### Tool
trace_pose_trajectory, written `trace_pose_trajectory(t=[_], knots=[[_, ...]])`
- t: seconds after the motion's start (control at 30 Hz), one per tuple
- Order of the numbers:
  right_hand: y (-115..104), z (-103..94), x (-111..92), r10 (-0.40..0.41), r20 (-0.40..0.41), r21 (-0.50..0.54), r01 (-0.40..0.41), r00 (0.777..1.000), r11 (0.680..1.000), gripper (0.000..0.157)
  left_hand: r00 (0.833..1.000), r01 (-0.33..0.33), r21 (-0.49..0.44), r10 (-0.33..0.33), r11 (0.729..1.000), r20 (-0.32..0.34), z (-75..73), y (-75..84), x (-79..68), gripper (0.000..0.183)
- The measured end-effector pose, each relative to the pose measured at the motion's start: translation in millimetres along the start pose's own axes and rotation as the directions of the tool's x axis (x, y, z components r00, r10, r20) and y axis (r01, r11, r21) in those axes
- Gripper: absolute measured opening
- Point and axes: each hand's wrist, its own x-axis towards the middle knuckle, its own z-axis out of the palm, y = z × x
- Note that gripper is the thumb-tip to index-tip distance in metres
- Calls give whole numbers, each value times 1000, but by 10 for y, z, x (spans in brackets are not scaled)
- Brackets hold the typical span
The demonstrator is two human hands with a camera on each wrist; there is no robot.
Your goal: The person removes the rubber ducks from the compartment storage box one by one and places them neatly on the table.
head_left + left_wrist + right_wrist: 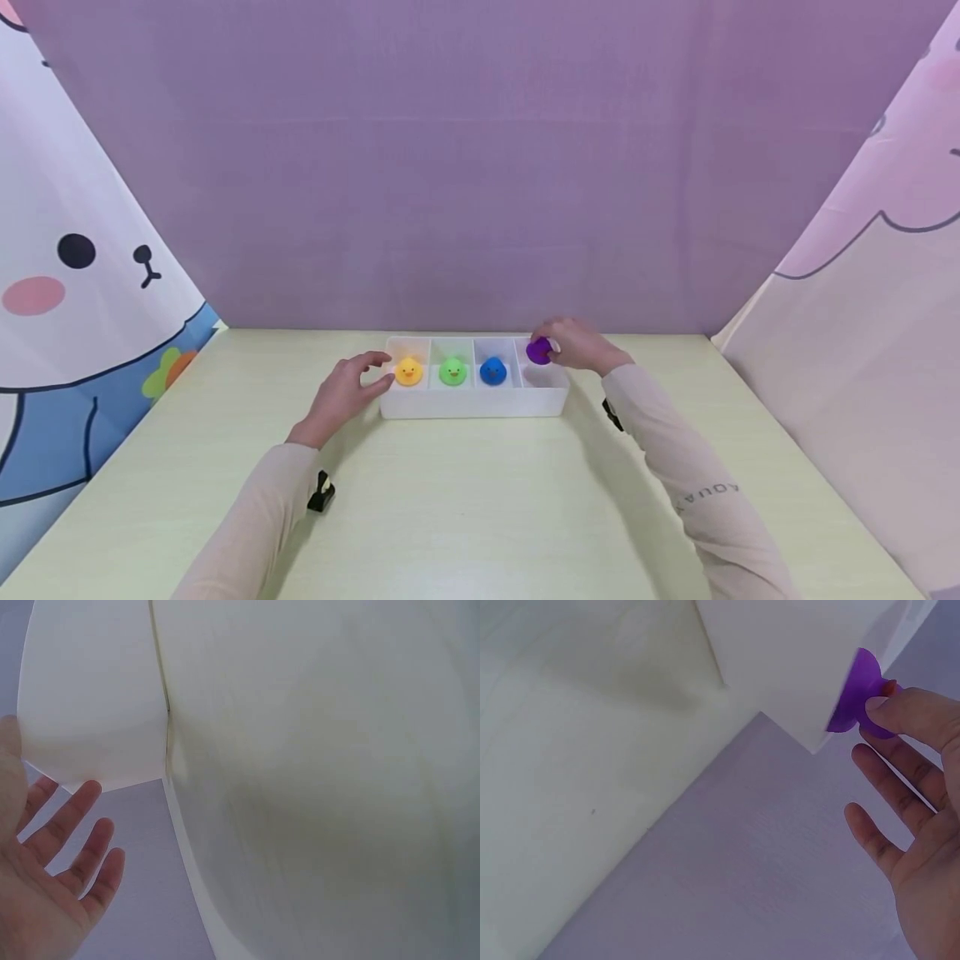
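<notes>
Head view: I find the purple toy [536, 350] partly hidden by the right hand [581, 343], both sleeves [258, 517] cropped below.

The tabletop [480, 492] is a flat, pale cream-yellow surface. One white, rectangular, open-topped box [474, 405] with four compartments rests directly on it at 12 o'clock, near the far edge. Its long front wall faces 6 o'clock. Soft shadows fall across the surface between 8 and 9 o'clock and between 3 and 4 o'clock.
</notes>
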Motion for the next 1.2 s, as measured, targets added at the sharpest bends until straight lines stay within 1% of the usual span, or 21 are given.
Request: trace_pose_trajectory(t=[0.3, 0.53, 0.67, 0.87, 1.03, 1.2], knots=[[-1, -127, -7, -21, -31, -12, 21, 999, 1000, 28, 1000, -2, -5, 2, 1000, -4, 0, 0, 9, 41], [29, -214, -64, 11, -21, -6, -12, 1000, 1000, 27, 1000, 10, -8, -10, 1000, 3, 13, -7, 9, 41], [75, -245, -109, 22, -24, -6, -23, 999, 1000, 29, 1000, -2, -16, 2, 1000, -3, 16, -15, 12, 41], [187, -263, -198, 0, -59, 14, 1, 998, 1000, 30, 1000, -19, -28, 19, 999, -10, 16, -22, 14, 40], [274, -269, -296, -11, -88, 7, 11, 996, 1000, 29, 1000, -27, -33, 26, 999, -12, 15, -25, 15, 40], [334, -255, -391, -19, -109, -12, 17, 994, 1000, 28, 1000, -20, -37, 19, 999, -9, 14, -15, 13, 40]])
